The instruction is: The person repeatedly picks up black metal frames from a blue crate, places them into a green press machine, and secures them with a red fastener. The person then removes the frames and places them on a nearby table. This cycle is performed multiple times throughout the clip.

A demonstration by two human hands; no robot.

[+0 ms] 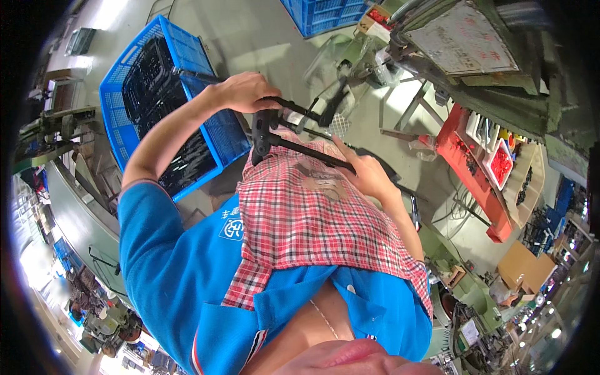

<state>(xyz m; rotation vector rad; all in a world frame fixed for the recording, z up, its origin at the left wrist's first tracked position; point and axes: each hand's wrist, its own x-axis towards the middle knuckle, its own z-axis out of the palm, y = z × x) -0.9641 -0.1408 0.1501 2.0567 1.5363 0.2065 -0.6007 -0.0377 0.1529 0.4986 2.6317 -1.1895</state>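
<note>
Black metal part [294, 134]: a jointed piece of dark bars and rods, held up in the upper middle of the frame, above the person's lap.
Left hand [240, 92]: fingers clenched over the upper rod of the part, knuckles up, forearm running down toward the lower left.
Right hand [369, 175]: just right of centre, fingers stretched along the lower bar of the part and touching it from beneath (how firmly they close I cannot tell).
Part's position: it spans the gap between both hands, the thick end pointing down at the centre, the thin rods slanting toward the right.
Checked cloth [312, 219]: red and white plaid, spread over the lap in the middle of the frame, right under the part.
Blue shirt [162, 269]: covers the torso and left sleeve, filling the lower left and lower middle.
Blue crate [215, 128]: plastic mesh walls, upper left of the frame, on the floor beside the left arm, full of dark parts (too tangled to tell apart).
Red tray [465, 162]: at the right, holding small red and white bins.
Cardboard box [525, 265]: lower right, well apart from the hands.
</note>
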